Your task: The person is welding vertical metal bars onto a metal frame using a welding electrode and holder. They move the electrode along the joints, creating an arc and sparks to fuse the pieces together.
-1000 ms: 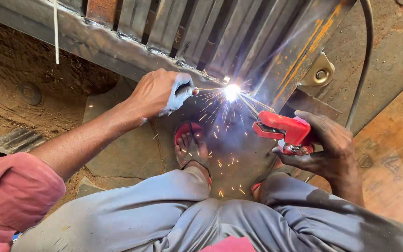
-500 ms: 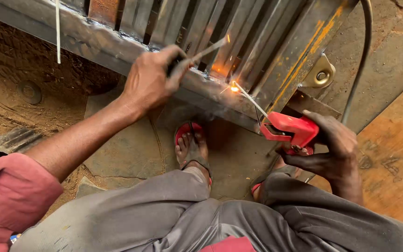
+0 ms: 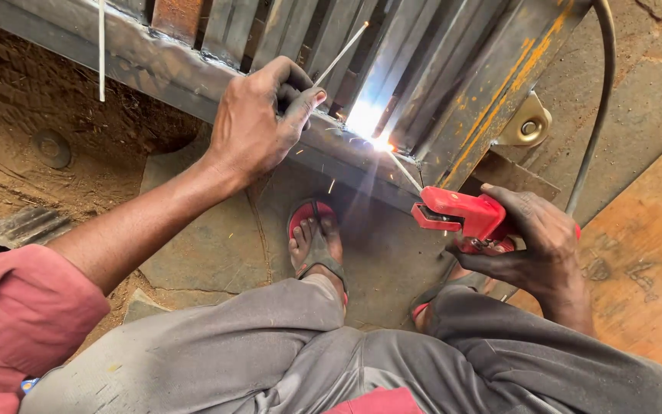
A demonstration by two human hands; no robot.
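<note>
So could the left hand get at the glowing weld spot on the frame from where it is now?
Probably yes. The left hand, pinching a thin rod, rests on the steel frame just beside the weld spot, with nothing between them. The glare and sparks there would make touching it unwise.

Red sandal on a stone slab; bare dirt left, wooden board right, ribbed metal piece at left edge.
</note>
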